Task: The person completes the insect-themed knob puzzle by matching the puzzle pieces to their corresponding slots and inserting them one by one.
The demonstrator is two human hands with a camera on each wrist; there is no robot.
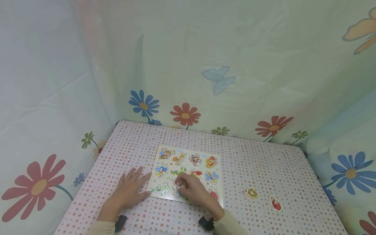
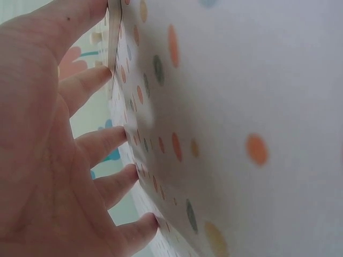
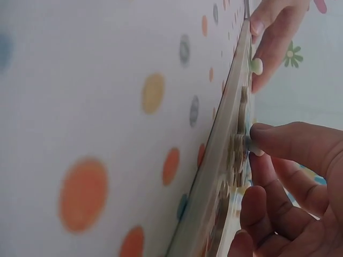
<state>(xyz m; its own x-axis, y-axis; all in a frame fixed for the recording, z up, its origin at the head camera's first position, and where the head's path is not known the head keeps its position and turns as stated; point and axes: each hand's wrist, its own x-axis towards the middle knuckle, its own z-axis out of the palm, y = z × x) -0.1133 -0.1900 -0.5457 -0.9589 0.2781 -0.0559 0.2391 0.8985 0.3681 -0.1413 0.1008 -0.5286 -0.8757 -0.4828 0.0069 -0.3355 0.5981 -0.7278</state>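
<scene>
A flat wooden knob puzzle board point(image 1: 188, 153) with rows of insect pieces lies on the table. My right hand point(image 1: 194, 191) is over its front row, and thumb and forefinger pinch the small knob of a puzzle piece point(image 1: 176, 192), mostly covered by the fingers. In the right wrist view this piece point(image 3: 238, 155) stands at the board's surface; whether it is fully seated I cannot tell. Fingers spread, my left hand point(image 1: 129, 189) rests on the table, with thumb and forefinger touching the board's left edge point(image 2: 114, 43).
Right of the board, two loose pieces lie on the table: a green-and-yellow bug piece point(image 1: 251, 194) and a red ladybird piece point(image 1: 275, 205). A dotted cloth point(image 1: 249, 156) covers the table. Flower-printed curtains point(image 1: 176, 65) hang behind and at both sides.
</scene>
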